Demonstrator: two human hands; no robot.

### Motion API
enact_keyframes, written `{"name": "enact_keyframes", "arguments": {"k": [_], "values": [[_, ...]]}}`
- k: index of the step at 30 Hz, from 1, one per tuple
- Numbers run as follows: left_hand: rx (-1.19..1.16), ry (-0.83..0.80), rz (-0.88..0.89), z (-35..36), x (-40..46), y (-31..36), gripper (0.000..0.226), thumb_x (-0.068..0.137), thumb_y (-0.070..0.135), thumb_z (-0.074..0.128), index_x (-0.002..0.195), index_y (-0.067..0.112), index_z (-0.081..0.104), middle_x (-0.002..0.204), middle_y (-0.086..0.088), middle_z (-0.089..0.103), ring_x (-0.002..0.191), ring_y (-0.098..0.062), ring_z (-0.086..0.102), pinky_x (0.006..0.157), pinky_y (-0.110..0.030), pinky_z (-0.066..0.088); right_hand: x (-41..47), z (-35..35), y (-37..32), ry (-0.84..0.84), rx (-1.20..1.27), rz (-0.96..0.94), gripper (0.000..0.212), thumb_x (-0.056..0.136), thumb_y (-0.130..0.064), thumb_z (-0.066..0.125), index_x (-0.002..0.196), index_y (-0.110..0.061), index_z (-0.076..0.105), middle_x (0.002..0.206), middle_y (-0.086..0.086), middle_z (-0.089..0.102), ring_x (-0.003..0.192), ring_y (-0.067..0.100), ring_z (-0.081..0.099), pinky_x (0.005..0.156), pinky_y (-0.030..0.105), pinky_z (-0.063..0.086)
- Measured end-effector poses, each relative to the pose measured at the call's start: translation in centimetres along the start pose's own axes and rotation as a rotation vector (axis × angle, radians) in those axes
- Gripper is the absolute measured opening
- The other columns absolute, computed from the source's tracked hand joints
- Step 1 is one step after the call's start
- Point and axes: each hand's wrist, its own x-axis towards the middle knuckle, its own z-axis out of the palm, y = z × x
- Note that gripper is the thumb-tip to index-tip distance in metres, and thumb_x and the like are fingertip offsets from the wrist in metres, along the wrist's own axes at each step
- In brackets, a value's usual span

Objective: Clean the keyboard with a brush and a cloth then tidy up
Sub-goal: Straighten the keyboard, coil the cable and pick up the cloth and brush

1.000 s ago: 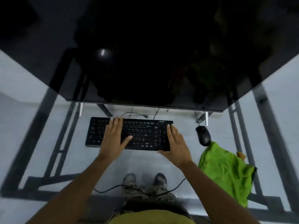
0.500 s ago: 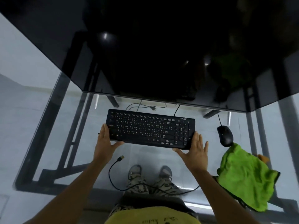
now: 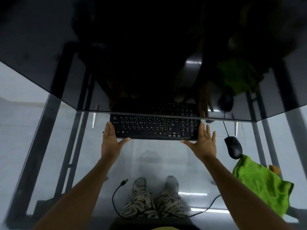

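Both hands, left (image 3: 111,141) and right (image 3: 203,142), spread flat against keyboard (image 3: 154,127) ends, beneath monitor (image 3: 149,55) edge.

From my remote seat the desk top (image 3: 166,163) reads as clear glass, smooth and glossy, with pale reflections on it and dark matt metal frame bars (image 3: 69,146) showing through. The monitor (image 3: 149,55) above is a glossy black panel, mirror-like, reflecting things below. The keyboard (image 3: 154,128) looks like matt black plastic with pale printed legends. The mouse (image 3: 233,149) is dark plastic with a soft satin sheen. The green cloth (image 3: 262,185) looks soft, napped and wrinkled. The loose cable (image 3: 116,196) is black and smooth, with a metal plug end.
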Motion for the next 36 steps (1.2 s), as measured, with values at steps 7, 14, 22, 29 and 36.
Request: {"name": "enact_keyframes", "arguments": {"k": [7, 14, 22, 29, 36], "values": [[0.024, -0.01, 0.035, 0.0, 1.6, -0.1, 0.104, 0.082, 0.049, 0.066, 0.153, 0.01, 0.001, 0.161, -0.012, 0.008, 0.147, -0.03, 0.011, 0.118, -0.049, 0.019, 0.8, -0.2, -0.3, 0.024, 0.03, 0.016, 0.119, 0.07, -0.081, 0.05, 0.153, -0.007, 0.006, 0.161, 0.01, 0.015, 0.149, 0.025, 0.003, 0.121, 0.048, 0.002], [-0.003, 0.084, 0.013, 0.9, 0.4, 1.8, 0.098, 0.086, 0.039, 0.066, 0.152, 0.006, 0.002, 0.161, -0.015, 0.005, 0.148, -0.029, 0.002, 0.121, -0.047, 0.009, 0.5, -0.4, -0.2, -0.003, 0.178, 0.002, 0.12, 0.073, -0.07, 0.062, 0.153, -0.007, -0.003, 0.162, 0.013, 0.003, 0.149, 0.023, -0.002, 0.121, 0.042, 0.003], [0.344, -0.188, 0.893, 13.0, -6.9, 12.2, 0.061, 0.1, 0.043, 0.026, 0.149, 0.006, 0.028, 0.158, -0.01, 0.02, 0.145, -0.025, 0.023, 0.118, -0.037, 0.014, -4.6, -1.6, 6.9, 0.542, 0.201, 0.005, 0.04, 0.093, -0.02, 0.053, 0.13, -0.003, 0.056, 0.14, 0.021, 0.046, 0.13, 0.035, 0.045, 0.104, 0.042, 0.044], [0.561, -0.287, 0.944, 17.5, -6.9, 13.1, 0.066, 0.101, 0.047, 0.02, 0.149, 0.002, 0.025, 0.158, -0.013, 0.02, 0.146, -0.024, 0.022, 0.118, -0.04, 0.017, -5.7, -1.2, 13.1, 0.444, 0.271, 0.19, 0.063, 0.08, -0.021, 0.074, 0.135, -0.002, 0.05, 0.127, 0.022, 0.053, 0.111, 0.038, 0.055, 0.086, 0.042, 0.052], [0.534, -0.275, 0.932, 17.5, -7.1, 13.2, 0.067, 0.099, 0.045, 0.033, 0.15, 0.003, 0.022, 0.159, -0.011, 0.019, 0.147, -0.022, 0.017, 0.118, -0.042, 0.022, -4.1, -0.7, 12.9, 0.452, 0.27, 0.126, 0.057, 0.082, -0.027, 0.069, 0.131, -0.002, 0.053, 0.113, 0.016, 0.061, 0.097, 0.032, 0.06, 0.078, 0.042, 0.054]]}}
